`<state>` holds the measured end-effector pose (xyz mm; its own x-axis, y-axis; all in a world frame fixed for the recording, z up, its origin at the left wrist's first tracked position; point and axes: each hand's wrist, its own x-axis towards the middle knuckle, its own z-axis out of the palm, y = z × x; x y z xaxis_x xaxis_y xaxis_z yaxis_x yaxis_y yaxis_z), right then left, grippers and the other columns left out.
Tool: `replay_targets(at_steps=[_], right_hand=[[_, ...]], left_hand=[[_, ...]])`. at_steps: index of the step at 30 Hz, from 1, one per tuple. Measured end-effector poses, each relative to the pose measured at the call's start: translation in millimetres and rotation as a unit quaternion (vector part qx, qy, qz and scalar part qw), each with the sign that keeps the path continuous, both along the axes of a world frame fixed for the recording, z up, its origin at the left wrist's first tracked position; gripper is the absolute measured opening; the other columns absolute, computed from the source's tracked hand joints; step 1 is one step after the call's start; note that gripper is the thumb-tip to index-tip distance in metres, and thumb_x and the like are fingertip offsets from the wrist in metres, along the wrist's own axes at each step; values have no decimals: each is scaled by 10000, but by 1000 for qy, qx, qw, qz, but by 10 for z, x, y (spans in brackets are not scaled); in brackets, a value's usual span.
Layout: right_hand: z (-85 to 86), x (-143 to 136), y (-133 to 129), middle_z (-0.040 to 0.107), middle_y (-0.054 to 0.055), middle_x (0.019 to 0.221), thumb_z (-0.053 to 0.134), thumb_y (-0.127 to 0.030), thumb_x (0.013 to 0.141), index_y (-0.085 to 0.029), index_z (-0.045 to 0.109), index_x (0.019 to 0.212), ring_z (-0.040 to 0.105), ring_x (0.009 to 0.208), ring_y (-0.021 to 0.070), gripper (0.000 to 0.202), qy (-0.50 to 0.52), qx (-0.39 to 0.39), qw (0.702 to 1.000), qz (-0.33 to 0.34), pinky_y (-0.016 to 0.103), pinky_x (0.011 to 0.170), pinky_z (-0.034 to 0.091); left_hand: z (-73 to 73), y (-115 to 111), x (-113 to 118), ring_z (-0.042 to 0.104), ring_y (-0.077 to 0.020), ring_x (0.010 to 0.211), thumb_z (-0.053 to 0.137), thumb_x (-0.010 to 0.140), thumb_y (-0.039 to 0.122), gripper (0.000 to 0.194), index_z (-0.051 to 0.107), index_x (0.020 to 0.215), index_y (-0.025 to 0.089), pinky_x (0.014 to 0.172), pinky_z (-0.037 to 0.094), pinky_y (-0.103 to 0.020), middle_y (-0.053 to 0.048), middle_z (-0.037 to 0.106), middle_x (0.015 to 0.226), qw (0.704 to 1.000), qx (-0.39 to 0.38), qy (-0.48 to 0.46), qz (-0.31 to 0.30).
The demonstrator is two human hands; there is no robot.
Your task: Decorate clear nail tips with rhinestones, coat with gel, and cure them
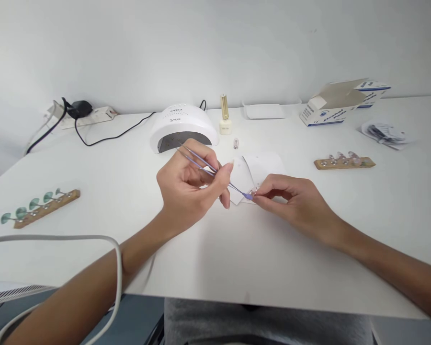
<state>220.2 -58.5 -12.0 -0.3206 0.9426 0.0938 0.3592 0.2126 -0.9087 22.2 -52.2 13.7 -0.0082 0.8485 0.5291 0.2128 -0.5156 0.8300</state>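
My left hand (192,184) is closed around a pair of purple tweezers (233,186), held like a pen. Their thin, parted tips point up and left, away from the work. The broad purple end reaches down to the fingertips of my right hand (290,196). Those fingers pinch a small pinkish, shiny piece (253,191) that looks like a decorated false nail; it is mostly hidden. Under the fingers lie sheets of white paper (262,165) with tiny specks on them. Just beyond stands a small clear piece on a silver base (236,143).
A white nail lamp (187,123) and a gold-capped polish bottle (224,117) stand behind. Wooden stands hold green nail tips (45,209) at left and pink ones (345,162) at right. An alcohol pad box (332,106) lies open. A grey cable (118,268) crosses my left forearm.
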Motion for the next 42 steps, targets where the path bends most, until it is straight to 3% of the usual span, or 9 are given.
replay_targets(at_steps=[14, 18, 21, 27, 33, 42], right_hand=[[2, 8, 3, 668, 9, 803, 645, -269, 824, -242, 682, 775, 609, 712, 149, 67, -9, 32, 999, 17, 291, 670, 504], [21, 9, 10, 674, 12, 797, 648, -282, 820, -244, 684, 770, 624, 728, 159, 73, 0, 24, 1000, 18, 300, 683, 520], [41, 18, -7, 682, 21, 812, 658, -286, 814, -239, 684, 772, 631, 724, 163, 68, 19, 24, 999, 32, 309, 688, 535], [64, 20, -61, 693, 30, 849, 684, -209, 801, -246, 713, 861, 649, 759, 170, 76, 87, 34, 991, 92, 325, 698, 544], [67, 16, -79, 690, 8, 852, 684, -151, 796, -281, 720, 903, 647, 758, 155, 172, 108, 41, 988, 102, 317, 694, 533], [-11, -9, -69, 697, 19, 909, 639, -231, 835, -270, 724, 912, 639, 849, 169, 122, 15, -9, 987, 158, 305, 748, 534]], left_hand=[[29, 11, 3, 621, -117, 446, 683, 783, 196, 199, 489, 743, 194, 350, 501, -264, 41, 559, 666, 998, -16, -50, -20], [33, -46, 42, 638, -131, 479, 699, 749, 129, 196, 521, 681, 175, 372, 510, -274, 28, 561, 648, 998, 66, -22, 11], [18, -20, 27, 663, -138, 545, 709, 753, 167, 209, 529, 646, 176, 415, 542, -283, 26, 555, 677, 993, 109, -19, 50], [22, 89, -26, 665, -130, 576, 718, 756, 269, 258, 494, 662, 182, 444, 572, -311, 19, 572, 795, 995, 65, -22, 75], [27, 89, -35, 676, -147, 594, 709, 761, 290, 258, 482, 679, 200, 425, 571, -298, 0, 583, 800, 997, 24, -7, 70], [9, 109, -46, 668, -136, 569, 693, 776, 280, 239, 478, 702, 206, 431, 543, -284, 12, 582, 764, 998, -1, 0, 58]])
